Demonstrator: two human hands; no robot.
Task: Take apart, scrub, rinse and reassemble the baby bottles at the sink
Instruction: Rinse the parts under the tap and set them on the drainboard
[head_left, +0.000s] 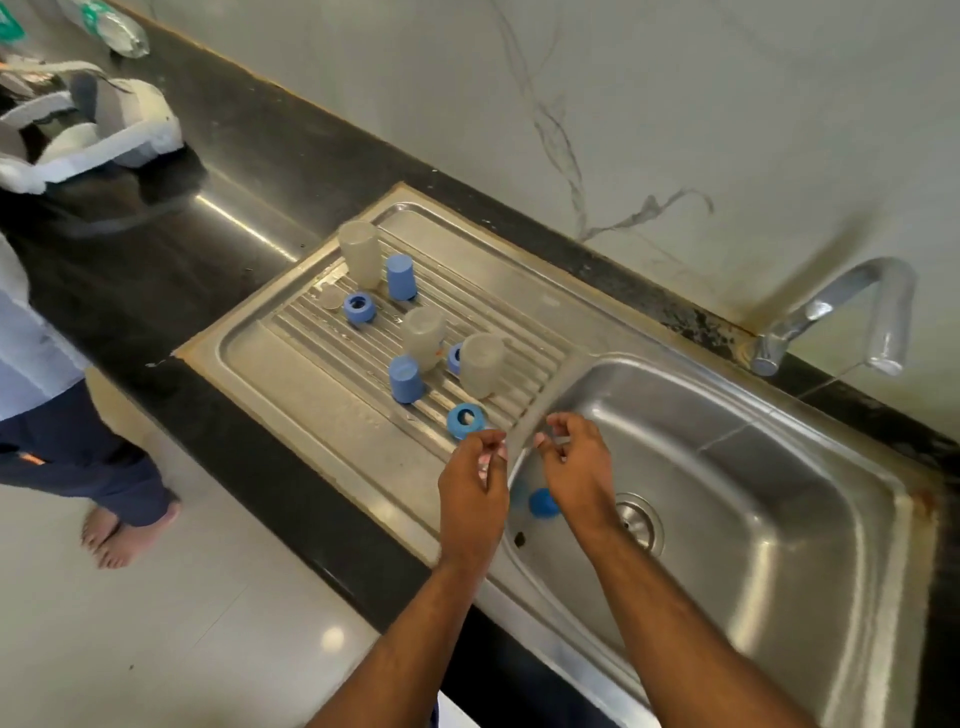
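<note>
Hands hover at the basin's left edge: our left hand (474, 480) and right hand (569, 467), fingers loosely curled, pinch something clear and unidentifiable. Directly below them in the steel sink basin (753, 493) lies the round blue plastic bottle part (543, 503), nearer our right hand.

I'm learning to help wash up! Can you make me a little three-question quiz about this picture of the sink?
1. True or false: water is running from the tap.
2. How many clear bottle bodies stand upside down on the draining board? A) one B) three C) five
3. Fill in: the blue piece under the hands lies inside the sink ____.

Key
1. False; no stream shows at the spout.
2. B: the far bottle, the middle bottle and the near bottle.
3. Basin. The left hand and right hand hover above it with loosely curled fingers; whether they pinch something small is unclear.
</note>
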